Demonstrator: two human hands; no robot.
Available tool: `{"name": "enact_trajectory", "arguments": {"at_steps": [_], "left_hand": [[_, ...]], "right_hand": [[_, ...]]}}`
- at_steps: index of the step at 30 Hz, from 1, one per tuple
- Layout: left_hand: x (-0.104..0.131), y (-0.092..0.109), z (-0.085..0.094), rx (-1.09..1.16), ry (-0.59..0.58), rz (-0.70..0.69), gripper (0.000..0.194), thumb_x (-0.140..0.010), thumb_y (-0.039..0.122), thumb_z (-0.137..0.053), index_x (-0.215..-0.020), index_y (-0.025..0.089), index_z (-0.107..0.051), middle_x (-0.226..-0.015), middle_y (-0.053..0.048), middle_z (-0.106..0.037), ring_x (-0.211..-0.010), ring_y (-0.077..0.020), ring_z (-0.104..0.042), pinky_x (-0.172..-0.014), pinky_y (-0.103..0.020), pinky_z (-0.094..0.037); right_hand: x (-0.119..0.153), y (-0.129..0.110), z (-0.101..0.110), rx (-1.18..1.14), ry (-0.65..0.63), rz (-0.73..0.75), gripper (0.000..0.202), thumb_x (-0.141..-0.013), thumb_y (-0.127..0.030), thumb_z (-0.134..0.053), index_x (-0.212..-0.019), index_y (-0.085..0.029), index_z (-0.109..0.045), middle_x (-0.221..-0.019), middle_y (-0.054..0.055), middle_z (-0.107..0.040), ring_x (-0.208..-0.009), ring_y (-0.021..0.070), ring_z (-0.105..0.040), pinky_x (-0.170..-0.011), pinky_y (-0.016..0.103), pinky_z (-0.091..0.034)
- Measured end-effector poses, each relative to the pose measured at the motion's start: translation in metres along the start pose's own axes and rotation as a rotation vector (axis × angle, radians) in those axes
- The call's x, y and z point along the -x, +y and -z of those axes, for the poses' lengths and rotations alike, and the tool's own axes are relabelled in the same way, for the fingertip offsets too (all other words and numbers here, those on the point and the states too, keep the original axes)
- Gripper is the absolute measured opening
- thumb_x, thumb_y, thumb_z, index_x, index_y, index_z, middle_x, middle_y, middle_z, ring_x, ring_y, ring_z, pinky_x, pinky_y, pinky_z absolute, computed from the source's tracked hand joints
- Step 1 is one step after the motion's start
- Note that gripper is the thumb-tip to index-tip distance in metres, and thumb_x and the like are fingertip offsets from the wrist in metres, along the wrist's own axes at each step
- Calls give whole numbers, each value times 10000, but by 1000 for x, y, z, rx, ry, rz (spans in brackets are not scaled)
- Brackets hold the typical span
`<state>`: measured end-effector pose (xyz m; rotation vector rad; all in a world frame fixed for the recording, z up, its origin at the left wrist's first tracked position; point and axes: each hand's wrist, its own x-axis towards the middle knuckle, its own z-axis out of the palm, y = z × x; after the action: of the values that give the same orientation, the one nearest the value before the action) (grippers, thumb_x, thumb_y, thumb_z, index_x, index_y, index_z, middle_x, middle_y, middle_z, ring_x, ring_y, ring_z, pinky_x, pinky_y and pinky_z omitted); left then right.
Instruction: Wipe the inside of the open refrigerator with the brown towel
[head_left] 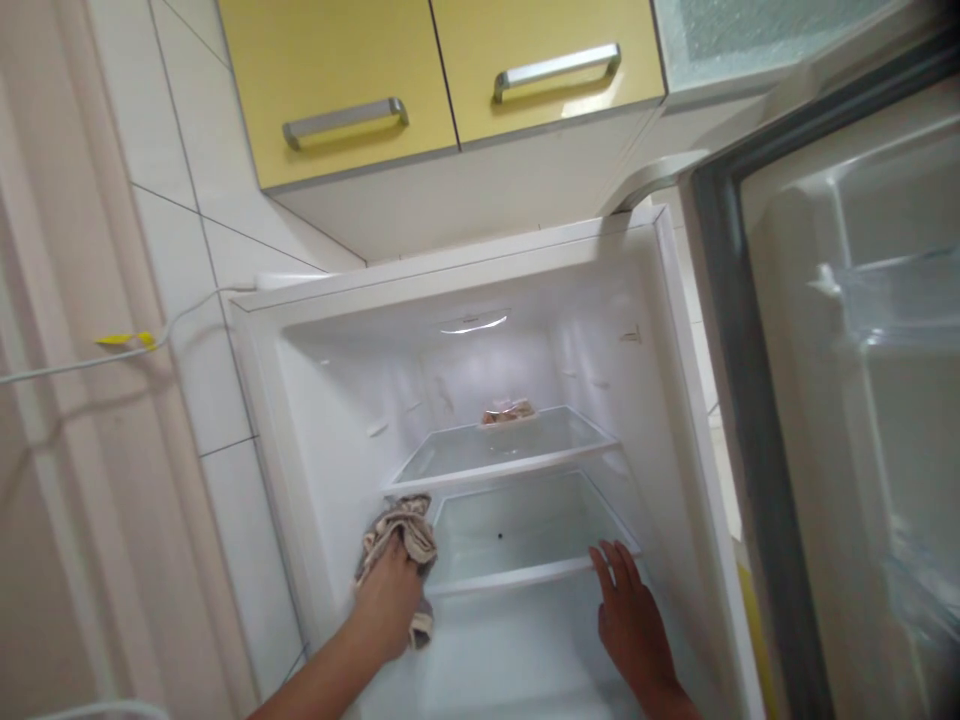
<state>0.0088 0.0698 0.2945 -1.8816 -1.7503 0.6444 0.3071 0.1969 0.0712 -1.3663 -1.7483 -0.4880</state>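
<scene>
Yellow cabinets (337,60) hang above an open white fridge (330,460) beside a tiled wall (225,390). At the fridge's left side, the left hand (390,600) clutches a crumpled, brownish patterned cloth (397,525). The right hand (634,620), fingers slightly spread, seems to touch the lower glass shelf (517,574).

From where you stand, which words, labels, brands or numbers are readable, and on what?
None readable.
Yellow tag on the cable: any writing too small.
Mark on the fridge's right inner wall: too small.
Packet on the upper shelf: blurred.
Cloth in the left hand: no legible letters.
</scene>
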Motion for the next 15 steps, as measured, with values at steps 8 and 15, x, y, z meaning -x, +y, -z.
{"name": "enact_trajectory", "arguments": {"at_steps": [8, 15], "left_hand": [[54, 3, 10, 39, -74, 29, 612, -738, 260, -730, -1320, 103, -626, -1448, -260, -548, -1420, -403, -428, -1220, -611, -191], [6, -6, 12, -14, 77, 81, 490, -834, 171, -574, -1312, 82, -630, -1437, -247, -563, -1409, -391, -444, -1218, -585, -209]], "right_hand": [[2, 1, -6, -16, 37, 8, 863, -789, 53, -420, -1578, -258, -266, -1530, 74, -493, -1519, 237, -277, -1036, 326, -485], [-1, 0, 0, 16, 70, 20, 664, -795, 65, -429, -1401, -188, -524, -1481, 83, -530, -1480, 254, -346, -1085, 349, -457]]}}
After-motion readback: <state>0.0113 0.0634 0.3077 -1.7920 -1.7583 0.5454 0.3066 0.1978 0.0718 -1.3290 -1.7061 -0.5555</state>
